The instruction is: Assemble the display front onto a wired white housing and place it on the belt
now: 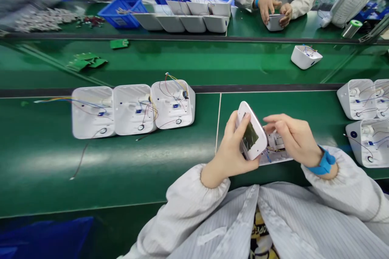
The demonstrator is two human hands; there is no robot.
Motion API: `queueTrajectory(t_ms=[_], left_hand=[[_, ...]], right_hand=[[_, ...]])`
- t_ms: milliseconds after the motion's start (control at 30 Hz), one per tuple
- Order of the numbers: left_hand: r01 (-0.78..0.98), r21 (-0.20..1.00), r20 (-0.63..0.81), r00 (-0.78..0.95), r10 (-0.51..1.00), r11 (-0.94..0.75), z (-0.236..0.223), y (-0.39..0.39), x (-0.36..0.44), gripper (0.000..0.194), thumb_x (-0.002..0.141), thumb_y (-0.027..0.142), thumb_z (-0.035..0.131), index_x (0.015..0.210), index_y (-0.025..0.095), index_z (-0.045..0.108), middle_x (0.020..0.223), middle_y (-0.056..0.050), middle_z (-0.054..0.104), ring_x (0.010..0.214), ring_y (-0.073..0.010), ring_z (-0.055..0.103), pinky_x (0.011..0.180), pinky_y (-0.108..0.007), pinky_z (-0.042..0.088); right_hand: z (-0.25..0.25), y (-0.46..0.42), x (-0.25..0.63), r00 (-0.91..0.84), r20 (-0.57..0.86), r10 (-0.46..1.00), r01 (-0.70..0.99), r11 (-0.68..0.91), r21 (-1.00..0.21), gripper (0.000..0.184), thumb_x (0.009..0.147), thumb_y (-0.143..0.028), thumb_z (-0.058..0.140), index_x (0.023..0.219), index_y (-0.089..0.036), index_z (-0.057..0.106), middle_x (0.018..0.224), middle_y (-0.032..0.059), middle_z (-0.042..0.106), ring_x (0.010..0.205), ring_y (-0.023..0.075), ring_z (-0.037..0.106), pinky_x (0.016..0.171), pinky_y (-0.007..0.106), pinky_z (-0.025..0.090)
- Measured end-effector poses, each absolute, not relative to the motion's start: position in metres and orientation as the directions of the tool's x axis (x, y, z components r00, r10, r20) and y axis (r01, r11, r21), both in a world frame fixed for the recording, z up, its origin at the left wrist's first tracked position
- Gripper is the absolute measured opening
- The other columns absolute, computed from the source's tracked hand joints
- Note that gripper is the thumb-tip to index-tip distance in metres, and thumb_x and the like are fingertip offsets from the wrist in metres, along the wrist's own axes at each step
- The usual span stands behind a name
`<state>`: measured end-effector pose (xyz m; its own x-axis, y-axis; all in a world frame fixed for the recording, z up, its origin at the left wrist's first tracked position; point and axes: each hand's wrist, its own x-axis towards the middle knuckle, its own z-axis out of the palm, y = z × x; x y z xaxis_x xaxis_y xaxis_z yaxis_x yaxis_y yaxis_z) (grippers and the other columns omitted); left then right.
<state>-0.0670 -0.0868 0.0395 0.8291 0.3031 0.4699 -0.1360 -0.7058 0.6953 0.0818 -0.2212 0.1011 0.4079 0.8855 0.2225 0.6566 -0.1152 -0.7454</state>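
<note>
My left hand (232,147) grips a white front panel (261,144) with a dark display window (250,135). The panel is tilted, held between thumb and fingers. Behind it and to its right, an open white housing (278,162) with wires inside lies on the green bench, partly covered by the panel and my right hand. My right hand (293,135), with a blue wrist strap (323,162), hovers over that housing. Its fingers stretch toward the panel's right edge and hold nothing that I can see; whether they touch the panel I cannot tell.
Three open white housings (133,109) with loose wires stand in a row at left; more housings (369,141) are at right. Green circuit boards (88,61) and one housing (306,57) lie on the middle strip. Across, a co-worker's hands (275,10) hold a white unit.
</note>
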Motion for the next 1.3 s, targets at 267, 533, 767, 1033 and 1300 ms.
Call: queueTrajectory(t_ms=[267, 533, 767, 1033, 1300], left_hand=[[-0.540, 0.744, 0.667, 0.636, 0.389, -0.393, -0.005, -0.100, -0.042, 0.092, 0.074, 0.063, 0.071, 0.149, 0.023, 0.036, 0.147, -0.018, 0.046, 0.130, -0.0378, 0.052, 0.109, -0.056, 0.042], [-0.517, 0.849, 0.507, 0.739, 0.444, -0.109, -0.014, -0.101, -0.044, 0.088, 0.075, 0.073, 0.064, 0.144, 0.023, 0.045, 0.148, -0.017, 0.048, 0.131, -0.0347, 0.052, 0.113, -0.052, 0.039], [-0.383, 0.915, 0.304, 0.862, 0.406, 0.127, -0.006, -0.097, -0.041, 0.084, 0.075, 0.071, 0.065, 0.144, 0.025, 0.048, 0.149, -0.013, 0.049, 0.140, -0.0367, 0.042, 0.121, -0.054, 0.027], [-0.334, 0.872, 0.170, 0.892, 0.418, 0.358, -0.015, -0.095, -0.041, 0.084, 0.072, 0.070, 0.069, 0.139, 0.021, 0.053, 0.144, -0.015, 0.054, 0.132, -0.0385, 0.051, 0.113, -0.054, 0.040], [-0.310, 0.886, 0.145, 0.892, 0.429, 0.345, -0.017, -0.096, -0.041, 0.086, 0.070, 0.074, 0.067, 0.136, 0.020, 0.055, 0.142, -0.015, 0.055, 0.131, -0.0384, 0.051, 0.111, -0.053, 0.041]], right_hand=[[0.076, -0.193, 0.098, 0.226, -0.046, 0.973, 0.974, -0.226, 0.001, 0.012, 0.092, -0.028, 0.063, 0.094, -0.016, 0.065, 0.091, 0.0107, 0.066, 0.087, 0.0254, 0.060, 0.062, 0.033, 0.039], [0.067, -0.203, 0.088, 0.230, 0.020, 0.973, 0.973, -0.230, 0.014, 0.020, 0.093, -0.012, 0.052, 0.078, -0.017, 0.066, 0.083, 0.0095, 0.063, 0.079, 0.0222, 0.053, 0.059, 0.034, 0.028], [0.058, -0.208, 0.099, 0.217, 0.154, 0.964, 0.973, -0.200, -0.120, 0.025, 0.095, -0.019, 0.055, 0.076, -0.018, 0.070, 0.080, 0.0061, 0.065, 0.078, 0.0198, 0.049, 0.064, 0.032, 0.034], [0.057, -0.209, 0.100, 0.170, 0.195, 0.966, 0.973, -0.133, -0.190, 0.024, 0.094, -0.016, 0.052, 0.079, -0.018, 0.070, 0.075, 0.0046, 0.063, 0.074, 0.0196, 0.048, 0.065, 0.032, 0.035], [0.057, -0.207, 0.104, 0.148, 0.150, 0.978, 0.963, -0.107, -0.248, 0.023, 0.093, -0.013, 0.051, 0.080, -0.017, 0.070, 0.078, 0.0047, 0.065, 0.075, 0.0194, 0.048, 0.066, 0.032, 0.034]])
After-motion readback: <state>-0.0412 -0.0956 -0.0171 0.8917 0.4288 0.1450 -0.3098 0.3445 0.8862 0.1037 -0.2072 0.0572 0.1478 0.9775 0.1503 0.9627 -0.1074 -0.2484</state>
